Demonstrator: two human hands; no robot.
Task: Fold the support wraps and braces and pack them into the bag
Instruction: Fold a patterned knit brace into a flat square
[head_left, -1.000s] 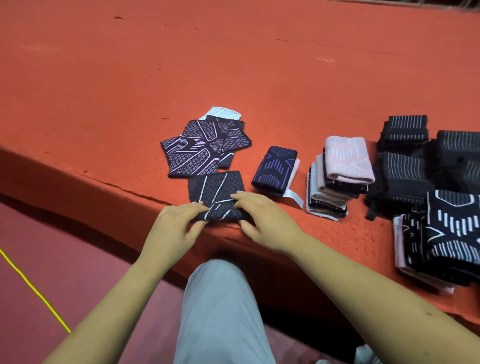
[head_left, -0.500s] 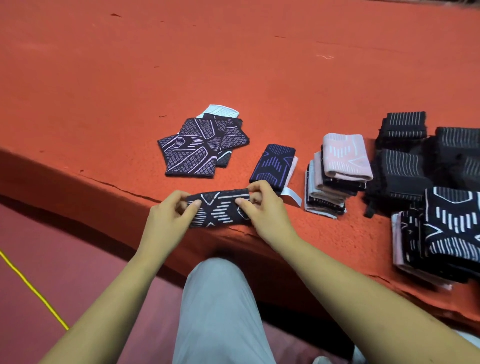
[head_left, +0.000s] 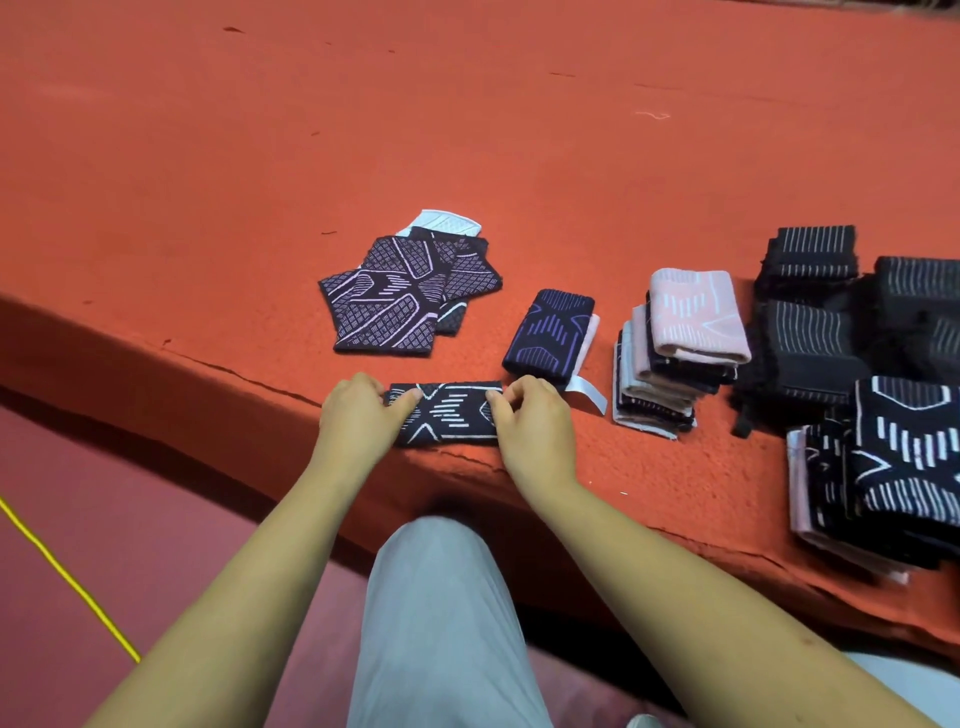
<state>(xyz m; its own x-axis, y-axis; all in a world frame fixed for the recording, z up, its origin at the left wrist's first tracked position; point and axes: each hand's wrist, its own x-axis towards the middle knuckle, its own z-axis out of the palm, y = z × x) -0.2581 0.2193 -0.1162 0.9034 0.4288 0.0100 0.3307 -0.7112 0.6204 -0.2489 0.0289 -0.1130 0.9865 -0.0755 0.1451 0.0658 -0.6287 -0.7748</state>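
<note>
A black brace with white line pattern (head_left: 448, 414) lies folded in half near the front edge of the orange felt surface (head_left: 467, 130). My left hand (head_left: 358, 415) holds its left end, thumb on top. My right hand (head_left: 535, 421) pinches its right end. Behind it lies a loose pile of unfolded black and purple braces (head_left: 400, 296). A folded navy brace (head_left: 550, 332) sits just right of that pile. No bag is in view.
A stack of folded pink, grey and dark braces (head_left: 685, 343) stands to the right. Black wraps with white stripes (head_left: 810, 312) and a stack of black patterned braces (head_left: 904, 467) fill the right edge. My knee in grey trousers (head_left: 441, 597) is below the surface's edge.
The flat brace was lifted, folded in half towards me, and now lies pressed on the surface as a narrow strip. Both hands moved from its near edge to its two ends.
</note>
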